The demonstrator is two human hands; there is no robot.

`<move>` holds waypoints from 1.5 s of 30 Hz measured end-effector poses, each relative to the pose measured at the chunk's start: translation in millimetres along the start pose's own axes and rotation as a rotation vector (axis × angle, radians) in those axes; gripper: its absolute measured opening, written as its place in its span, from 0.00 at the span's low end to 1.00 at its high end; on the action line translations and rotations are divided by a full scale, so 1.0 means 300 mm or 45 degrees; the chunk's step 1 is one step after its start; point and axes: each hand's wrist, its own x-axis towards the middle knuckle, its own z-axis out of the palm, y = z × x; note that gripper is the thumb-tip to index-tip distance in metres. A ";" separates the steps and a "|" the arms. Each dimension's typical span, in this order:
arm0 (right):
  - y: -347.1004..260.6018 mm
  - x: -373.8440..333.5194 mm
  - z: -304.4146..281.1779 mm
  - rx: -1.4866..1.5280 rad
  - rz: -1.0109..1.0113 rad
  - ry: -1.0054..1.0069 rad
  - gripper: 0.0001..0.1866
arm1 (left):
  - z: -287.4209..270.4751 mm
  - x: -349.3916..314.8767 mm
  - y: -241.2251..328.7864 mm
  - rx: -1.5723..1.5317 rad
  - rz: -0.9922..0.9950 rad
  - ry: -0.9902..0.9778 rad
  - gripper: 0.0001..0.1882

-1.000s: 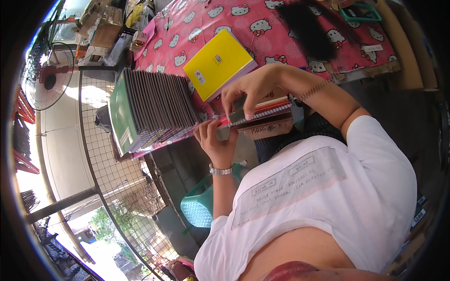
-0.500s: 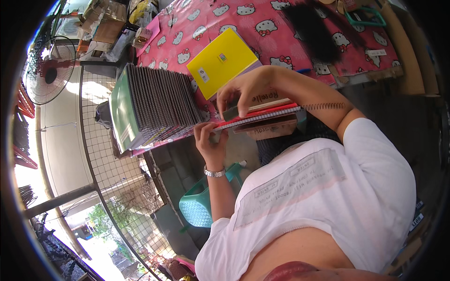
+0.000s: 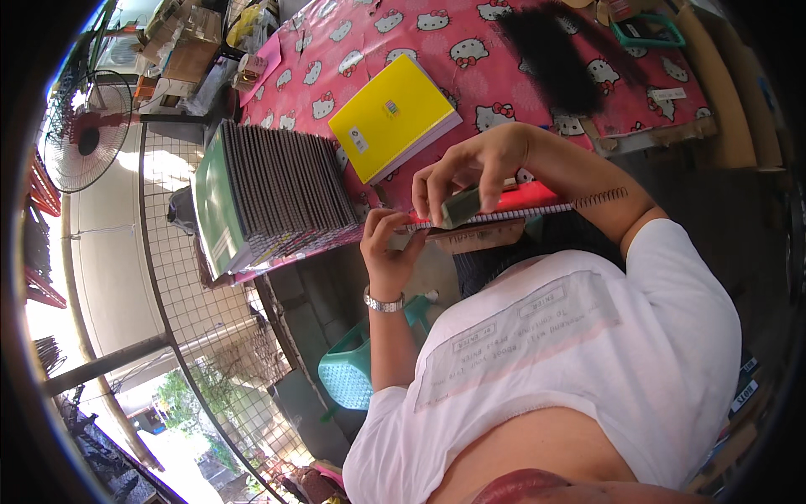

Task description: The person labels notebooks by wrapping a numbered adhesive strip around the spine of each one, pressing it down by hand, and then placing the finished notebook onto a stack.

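Note:
A red-covered notebook [image 3: 531, 196] with a row of holes along its near edge is held level before my chest. A dark spiral coil [image 3: 600, 198] sticks out past its right end, by my right forearm. My left hand [image 3: 391, 250], a metal watch on its wrist, pinches the left end of the notebook's edge. Above the cover my right hand [image 3: 474, 172] grips a small dark grey-green block [image 3: 460, 208], its fingers curled over it. Beneath the notebook edge shows a wooden block [image 3: 480, 238] with handwriting on it.
A tall stack of spiral-bound notebooks [image 3: 281, 181] stands at the table's left edge. A yellow notebook [image 3: 391, 118] lies on the pink patterned tablecloth [image 3: 420, 38]. A green stool [image 3: 346, 374] is below my left arm; a fan [image 3: 88, 139] stands far left.
My right hand has lifted and tilted the upper block, uncovering more of the red cover. My left hand has shifted slightly right along with the notebook.

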 end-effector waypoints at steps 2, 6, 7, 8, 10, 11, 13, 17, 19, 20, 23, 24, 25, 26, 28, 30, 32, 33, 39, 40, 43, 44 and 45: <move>-0.007 0.001 -0.005 -0.466 0.248 0.119 0.28 | -0.003 -0.015 -0.004 -0.014 -0.048 -0.032 0.19; 0.009 -0.007 0.022 0.392 -0.265 -0.167 0.30 | -0.011 -0.005 -0.010 -0.040 -0.033 -0.049 0.19; 0.008 -0.009 0.016 0.095 -0.094 -0.060 0.30 | -0.012 -0.007 -0.012 -0.055 -0.049 -0.057 0.19; 0.004 -0.011 0.003 -0.202 0.078 0.047 0.30 | -0.013 -0.006 -0.015 -0.070 -0.064 -0.066 0.19; -0.002 -0.009 -0.011 -0.591 0.176 0.196 0.29 | -0.015 0.006 -0.026 -0.076 -0.060 -0.066 0.19; -0.006 -0.010 -0.008 -0.340 0.109 0.113 0.29 | -0.017 0.005 -0.032 -0.069 -0.052 -0.064 0.19; -0.010 -0.011 0.020 0.184 -0.017 -0.058 0.28 | -0.014 -0.001 -0.032 -0.090 -0.071 -0.069 0.18; 0.135 -0.100 -0.149 -0.994 0.407 0.682 0.26 | -0.018 0.020 -0.041 -0.128 -0.063 -0.081 0.16; 0.220 -0.198 -0.228 -1.361 0.633 1.288 0.32 | -0.012 0.031 -0.052 -0.248 -0.139 -0.028 0.15; 0.287 -0.258 -0.240 -1.495 0.762 1.536 0.37 | -0.003 0.034 -0.057 -0.373 -0.238 0.011 0.15; 0.408 -0.345 -0.149 -2.150 0.679 1.472 0.43 | -0.025 0.059 -0.091 -0.737 -0.407 0.046 0.12; 0.412 -0.352 -0.098 -2.047 0.586 1.465 0.43 | -0.031 0.060 -0.107 -0.867 -0.450 0.044 0.11; 0.417 -0.343 -0.034 -1.936 0.489 1.446 0.43 | -0.048 0.053 -0.125 -0.842 -0.460 0.024 0.11; 0.416 -0.341 0.038 -2.036 0.457 1.441 0.41 | -0.063 0.058 -0.148 -0.823 -0.463 -0.004 0.10; 0.437 -0.382 0.096 -2.114 0.459 1.359 0.37 | -0.060 0.088 -0.163 -0.784 -0.473 -0.049 0.10; 0.511 -0.441 0.100 -2.059 0.516 1.192 0.34 | -0.047 0.124 -0.165 -0.739 -0.495 -0.066 0.12; 0.510 -0.474 0.072 -1.982 0.548 1.161 0.33 | -0.031 0.147 -0.158 -0.868 -0.551 -0.123 0.12; 0.504 -0.488 0.049 -1.944 0.562 1.142 0.32 | -0.027 0.157 -0.158 -0.932 -0.578 -0.150 0.12; -0.043 -0.459 0.035 -1.115 -0.127 2.167 0.29 | -0.004 0.130 -0.150 -0.830 -0.597 0.042 0.10; -0.159 -0.418 0.074 -0.966 -0.336 2.257 0.29 | 0.005 0.133 -0.125 -0.784 -0.562 0.053 0.10; -0.278 -0.220 0.272 -1.470 -0.170 1.672 0.31 | 0.031 0.166 -0.009 -0.583 -0.446 0.060 0.09; -0.238 -0.152 0.311 -1.551 -0.204 1.408 0.32 | 0.050 0.172 0.016 -0.509 -0.340 0.095 0.09; -0.176 -0.099 0.343 -1.411 -0.172 1.392 0.32 | 0.071 0.179 0.031 -0.442 -0.234 0.124 0.10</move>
